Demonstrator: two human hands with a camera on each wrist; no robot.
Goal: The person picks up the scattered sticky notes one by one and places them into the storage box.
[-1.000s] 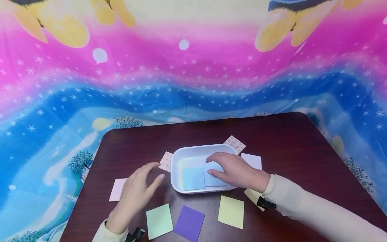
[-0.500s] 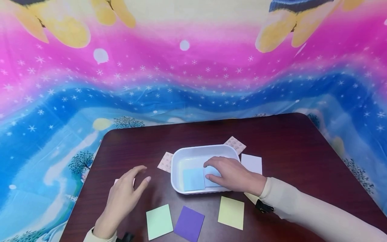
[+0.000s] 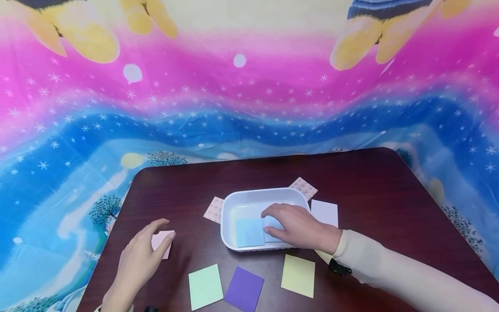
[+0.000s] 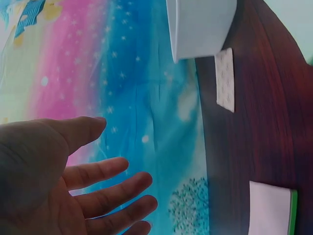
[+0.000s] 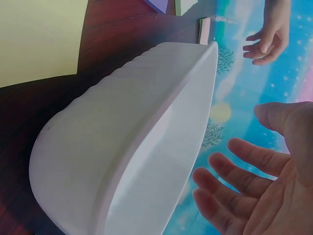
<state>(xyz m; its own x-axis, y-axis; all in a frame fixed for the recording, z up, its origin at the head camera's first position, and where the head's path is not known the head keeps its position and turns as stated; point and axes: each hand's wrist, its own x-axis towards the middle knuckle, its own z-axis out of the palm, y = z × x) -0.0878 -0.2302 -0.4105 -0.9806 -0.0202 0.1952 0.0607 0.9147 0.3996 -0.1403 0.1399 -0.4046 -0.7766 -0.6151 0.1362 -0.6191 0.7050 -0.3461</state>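
Note:
My left hand (image 3: pixel 134 255) hangs with fingers apart over a pink sticky note pad (image 3: pixel 159 241) at the table's left side, and its palm holds nothing in the left wrist view. Above the right part of a white plastic tub (image 3: pixel 230 201) is my right hand (image 3: pixel 302 225), thumb and fingers spread and relaxed, nothing between them in the right wrist view. Two sticky note pads lie side by side in the tub: a light blue pad (image 3: pixel 249 232) and a paler blue pad (image 3: pixel 271 223), the latter partly hidden by the right hand.
Nearer me lie a green pad (image 3: pixel 205 287), a purple pad (image 3: pixel 244 289) and a yellow pad (image 3: pixel 298 276). Another yellow pad (image 3: pixel 324 256) sits half under the right wrist. Around the tub are a white pad (image 3: pixel 325 212) and two patterned pads (image 3: pixel 213 209). A printed cloth (image 3: pixel 241 125) hangs behind the table.
My left hand has moved left and toward me, away from the tub to the pink pad. The right hand has shifted only slightly over the tub. The pads have stayed in place.

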